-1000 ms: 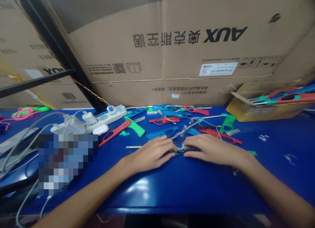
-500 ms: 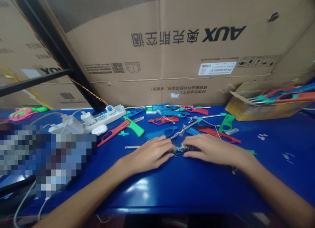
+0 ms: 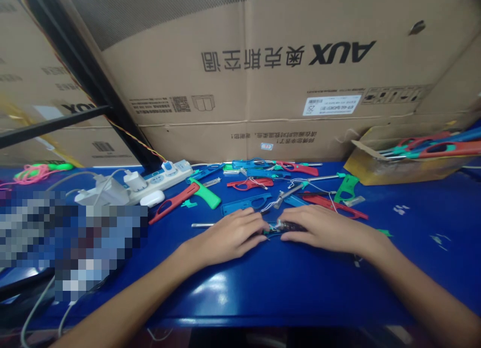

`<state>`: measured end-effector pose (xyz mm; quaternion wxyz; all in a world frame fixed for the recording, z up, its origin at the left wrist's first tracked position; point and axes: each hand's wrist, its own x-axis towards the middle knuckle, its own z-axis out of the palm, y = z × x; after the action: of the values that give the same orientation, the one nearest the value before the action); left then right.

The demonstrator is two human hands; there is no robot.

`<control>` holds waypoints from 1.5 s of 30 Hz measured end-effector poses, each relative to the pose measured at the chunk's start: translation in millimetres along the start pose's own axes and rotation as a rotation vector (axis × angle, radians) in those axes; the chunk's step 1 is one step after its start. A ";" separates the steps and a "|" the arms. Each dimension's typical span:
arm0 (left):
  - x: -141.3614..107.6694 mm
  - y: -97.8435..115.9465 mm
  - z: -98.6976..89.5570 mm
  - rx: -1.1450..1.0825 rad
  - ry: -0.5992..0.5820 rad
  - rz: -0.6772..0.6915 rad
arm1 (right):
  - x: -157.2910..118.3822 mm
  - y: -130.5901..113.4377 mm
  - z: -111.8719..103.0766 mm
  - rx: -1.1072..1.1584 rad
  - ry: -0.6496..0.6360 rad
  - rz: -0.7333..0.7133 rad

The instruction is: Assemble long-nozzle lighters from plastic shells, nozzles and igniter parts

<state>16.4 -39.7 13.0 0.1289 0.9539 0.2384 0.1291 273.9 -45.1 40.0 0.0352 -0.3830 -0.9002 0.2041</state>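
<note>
On the blue table, a partly open stick lighter point(image 3: 274, 228) lies across in front of me, its metal tube point(image 3: 201, 225) sticking out to the left. My left hand point(image 3: 236, 232) is closed on the tube side, fingers pinched near the lighter's middle. From the other end, my right hand point(image 3: 319, 225) grips the dark body. Thin white wires and a green piece show between my fingertips; the rest is hidden under my hands. Just beyond lie a blue lighter shell point(image 3: 244, 203), a red shell point(image 3: 250, 183) and a metal tube with white wires point(image 3: 289, 190).
At the right back, a cardboard box point(image 3: 398, 168) holds several lighters. A white power strip point(image 3: 165, 177) with plugged-in chargers stands at the left, near a red shell point(image 3: 175, 202) and a green shell point(image 3: 206, 193). A large carton point(image 3: 248, 87) walls off the back.
</note>
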 end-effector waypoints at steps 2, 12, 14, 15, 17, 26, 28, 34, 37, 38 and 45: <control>-0.3 0.1 -0.1 -0.005 0.003 -0.002 | 0.8 0.0 -0.1 -0.001 -0.003 0.000; 1.0 1.3 -1.4 -0.007 0.010 -0.002 | 1.4 0.6 0.1 0.017 0.008 -0.014; 1.4 1.4 -1.7 -0.002 0.016 0.004 | 0.7 0.2 0.3 0.016 0.010 -0.016; 1.5 1.4 -1.7 0.000 0.017 0.008 | 0.4 0.0 0.3 0.015 0.012 -0.018; 1.4 1.1 -1.8 0.002 0.020 0.016 | 0.3 -0.5 0.3 0.016 0.019 -0.021; 1.1 -0.1 -1.5 -0.001 0.024 0.028 | 3.1 1.7 1.8 -0.026 0.034 -0.033; 0.9 0.2 -1.3 -0.002 0.028 0.026 | 3.1 2.3 1.8 -0.042 0.052 -0.037; 0.5 0.7 -1.8 0.011 0.015 0.021 | 1.9 2.2 0.6 -0.096 0.115 -0.032; 1.0 0.7 -2.7 0.014 0.013 0.026 | 2.0 1.7 -0.3 -0.109 0.153 -0.044; 1.2 0.7 -3.0 0.013 0.016 0.025 | 2.2 1.5 -0.8 -0.114 0.161 -0.046; 1.4 0.9 -4.5 0.006 0.082 0.038 | 3.0 -0.6 -6.3 -0.129 0.231 -0.024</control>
<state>16.6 -39.0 17.8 0.1137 0.9525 0.2258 0.1697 272.7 -41.3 45.7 0.1164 -0.3944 -0.9060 0.0998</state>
